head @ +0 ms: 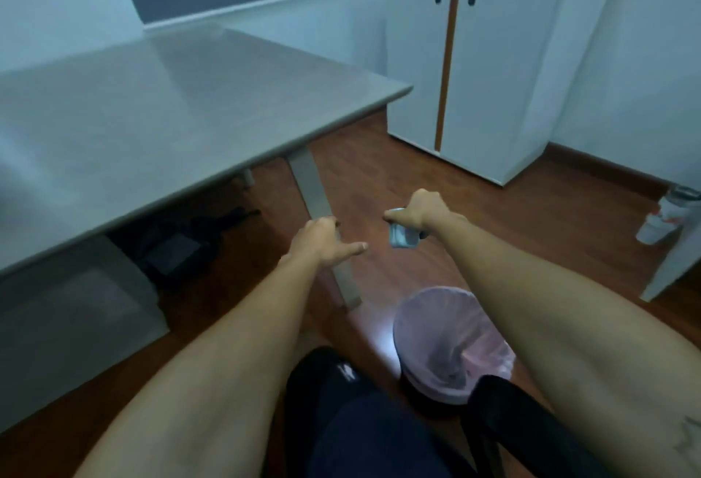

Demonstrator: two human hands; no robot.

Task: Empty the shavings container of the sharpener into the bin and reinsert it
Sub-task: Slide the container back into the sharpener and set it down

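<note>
- The right hand [417,212] is held out over the wooden floor [493,219], just right of the picture's centre, fingers curled tight around a small pale blue sharpener [403,237].
- The sharpener hangs below the fist, its lower end poking out; blur hides whether the shavings container is in it or out.
- The left hand [322,242] is at about 9 o'clock from the right hand, near it but not touching. It carries nothing: the fingers are bent loosely and the thumb sticks out toward the sharpener.
- The bin [411,329], lined with a pinkish bag, stands on the floor at about 6 o'clock from the right hand, partly covered by the right forearm. The sharpener is not over its mouth but farther out.
- A grey bench [170,98] fills the 10 o'clock part of the view, its top bare, one leg coming down behind the left hand.
- A white cabinet [493,79] with two doors stands at 1 o'clock against the wall.
- A bottle [667,216] stands on the floor at 3 o'clock by the right edge.
- Dark-trousered legs show at the bottom centre.
</note>
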